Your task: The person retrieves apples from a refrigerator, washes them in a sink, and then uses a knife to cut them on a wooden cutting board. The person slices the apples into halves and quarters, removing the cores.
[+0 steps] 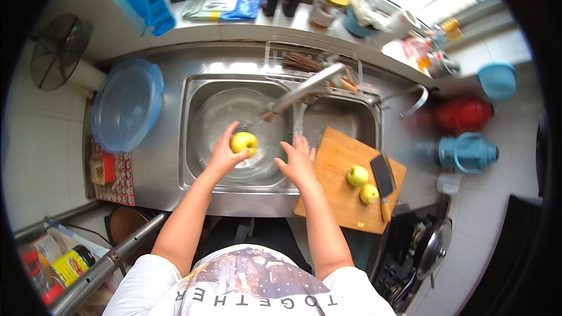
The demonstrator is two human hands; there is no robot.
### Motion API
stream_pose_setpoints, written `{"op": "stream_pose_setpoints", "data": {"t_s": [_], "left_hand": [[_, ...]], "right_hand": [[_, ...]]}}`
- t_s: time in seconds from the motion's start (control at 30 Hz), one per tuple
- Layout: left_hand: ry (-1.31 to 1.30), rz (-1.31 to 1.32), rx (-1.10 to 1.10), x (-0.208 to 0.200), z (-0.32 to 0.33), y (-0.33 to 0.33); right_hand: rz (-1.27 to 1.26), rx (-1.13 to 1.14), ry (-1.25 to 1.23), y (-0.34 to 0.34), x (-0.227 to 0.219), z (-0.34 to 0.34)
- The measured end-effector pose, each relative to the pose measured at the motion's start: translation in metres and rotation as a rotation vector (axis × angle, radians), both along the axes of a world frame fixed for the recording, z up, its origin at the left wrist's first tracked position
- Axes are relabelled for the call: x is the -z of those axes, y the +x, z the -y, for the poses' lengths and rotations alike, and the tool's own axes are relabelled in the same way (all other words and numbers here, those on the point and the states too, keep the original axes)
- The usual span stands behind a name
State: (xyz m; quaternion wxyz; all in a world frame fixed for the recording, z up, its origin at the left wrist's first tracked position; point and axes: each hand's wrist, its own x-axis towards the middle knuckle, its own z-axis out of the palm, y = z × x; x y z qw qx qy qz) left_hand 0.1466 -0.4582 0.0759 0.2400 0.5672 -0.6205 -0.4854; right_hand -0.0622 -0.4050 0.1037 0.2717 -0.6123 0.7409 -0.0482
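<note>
My left hand (223, 153) grips a yellow-green apple (244, 143) over the left sink basin (193, 164). Beneath it, a clear round bowl (213, 111) sits in that basin. My right hand (297, 161) is empty, fingers apart, above the divider between the two basins, close to the cutting board's left edge. On the wooden cutting board (336, 199) lie two more apples, one (357, 176) a little farther off than the other (369, 193). A cleaver (383, 177) with a wooden handle rests to their right.
The faucet (307, 89) reaches over the left basin. A blue plastic basin (127, 105) stands on the left counter. The board's upper left part overlaps the small right basin (339, 111). A blue kettle-like jug (468, 152) is at the right; bottles and a jar (329, 7) line the sill.
</note>
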Motion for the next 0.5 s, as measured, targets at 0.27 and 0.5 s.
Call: {"op": "stream_pose_setpoints", "data": {"t_s": [0.27, 0.5], "left_hand": [[-0.194, 0.115, -0.049, -0.017, -0.003, 0.013], [0.762, -0.959, -0.152, -0.040, -0.043, -0.020]], "right_hand": [[-0.164, 0.327, -0.323, -0.098, -0.018, -0.078], [-0.486, 0.687, -0.284, -0.253, 0.003, -0.195]]}}
